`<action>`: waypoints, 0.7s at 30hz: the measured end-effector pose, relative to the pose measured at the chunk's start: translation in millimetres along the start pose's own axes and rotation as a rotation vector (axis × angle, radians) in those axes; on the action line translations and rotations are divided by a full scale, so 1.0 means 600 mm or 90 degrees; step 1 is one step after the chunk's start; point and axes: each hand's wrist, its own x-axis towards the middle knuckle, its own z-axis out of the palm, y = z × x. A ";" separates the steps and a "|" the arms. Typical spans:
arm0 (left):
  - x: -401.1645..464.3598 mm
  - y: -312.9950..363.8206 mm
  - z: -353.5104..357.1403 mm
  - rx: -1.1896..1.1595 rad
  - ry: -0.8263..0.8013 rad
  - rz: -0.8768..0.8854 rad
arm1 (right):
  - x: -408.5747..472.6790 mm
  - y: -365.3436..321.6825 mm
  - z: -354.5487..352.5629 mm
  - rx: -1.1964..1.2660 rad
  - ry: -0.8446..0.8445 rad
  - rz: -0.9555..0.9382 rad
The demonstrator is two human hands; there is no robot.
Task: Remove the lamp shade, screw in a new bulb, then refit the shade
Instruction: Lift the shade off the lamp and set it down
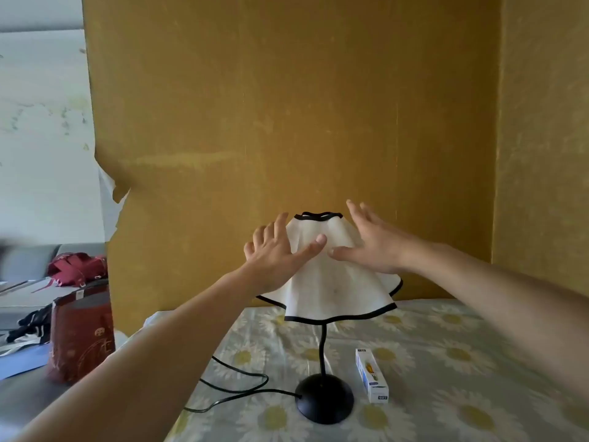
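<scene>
A small table lamp stands on the table with a wavy white shade (331,282) trimmed in black, a thin curved black stem and a round black base (324,398). My left hand (275,253) is at the shade's left side with fingers spread, its thumb lying across the front. At the shade's right side is my right hand (371,247), also spread, with its thumb pointing left. Whether the palms press the fabric I cannot tell. A white bulb box (371,375) lies flat on the table, right of the base.
The table carries a daisy-print cloth (462,362). A black cord (242,384) runs left from the base. A mustard-yellow wall stands close behind the lamp. A dark red drum-shaped container (79,336) sits at the left, with a red bag (76,269) further back.
</scene>
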 end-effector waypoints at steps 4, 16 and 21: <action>-0.004 0.001 0.000 -0.011 -0.057 -0.013 | 0.004 0.015 0.005 0.076 -0.021 0.004; 0.007 -0.005 0.018 -0.025 -0.045 -0.022 | 0.017 0.027 0.025 0.175 -0.036 -0.026; 0.007 -0.006 0.020 -0.037 -0.026 0.001 | 0.015 0.030 0.024 0.152 -0.017 -0.031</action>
